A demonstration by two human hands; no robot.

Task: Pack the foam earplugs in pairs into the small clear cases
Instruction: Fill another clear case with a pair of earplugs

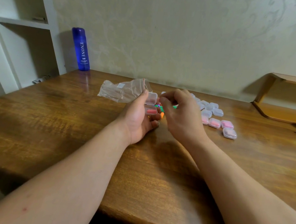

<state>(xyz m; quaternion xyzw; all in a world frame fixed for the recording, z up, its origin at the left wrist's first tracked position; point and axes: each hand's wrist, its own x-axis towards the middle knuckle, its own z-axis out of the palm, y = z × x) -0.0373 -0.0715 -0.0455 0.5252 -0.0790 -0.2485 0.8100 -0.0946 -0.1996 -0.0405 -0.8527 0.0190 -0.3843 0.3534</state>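
The tabletop (52, 120) lies bare toward its near and left edges. Left hand (139, 118) cradles an open case (151, 106) holding a pink earplug (150, 111). Right hand (177, 114), fingertips pinched together, hovers just beside it; what it pinches is unclear.

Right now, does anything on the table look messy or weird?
Nothing looks spilled or broken. The left hand holds an open clear case with a red earplug inside, and an empty plastic bag lies crumpled behind it.
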